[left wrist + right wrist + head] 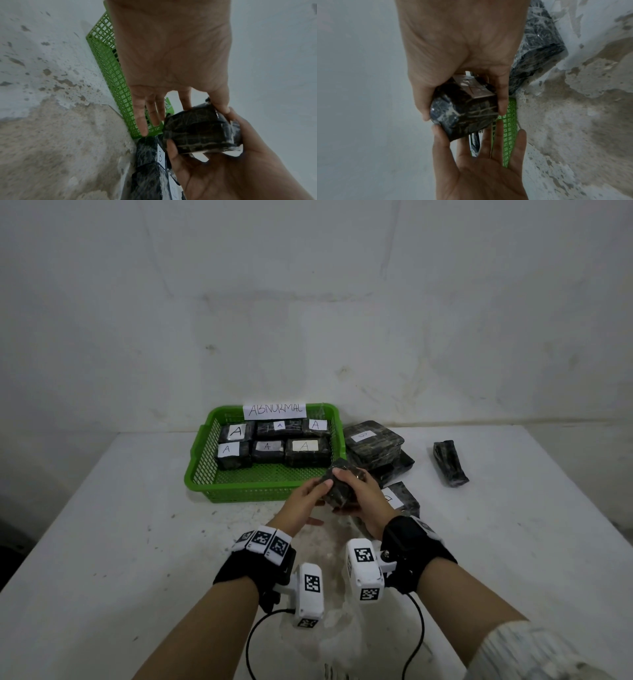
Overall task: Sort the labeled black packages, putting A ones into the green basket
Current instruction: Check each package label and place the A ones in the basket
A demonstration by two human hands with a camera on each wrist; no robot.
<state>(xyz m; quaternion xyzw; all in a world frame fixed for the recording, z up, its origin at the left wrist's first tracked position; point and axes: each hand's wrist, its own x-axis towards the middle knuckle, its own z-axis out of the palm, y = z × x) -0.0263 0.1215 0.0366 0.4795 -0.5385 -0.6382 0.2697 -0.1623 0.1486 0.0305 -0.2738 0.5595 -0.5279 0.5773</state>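
Observation:
Both hands hold one black wrapped package in the air, just off the near right corner of the green basket. My right hand grips it between thumb and fingers. My left hand pinches its other end with thumb and index, the remaining fingers straight. A pale label on the package faces the right palm; I cannot read its letter. Several black packages labelled A lie in the basket.
The basket carries a paper sign reading ABNORMAL. Right of it stands a stack of black packages. A package marked B lies under my right hand, and a lone one farther right. White table.

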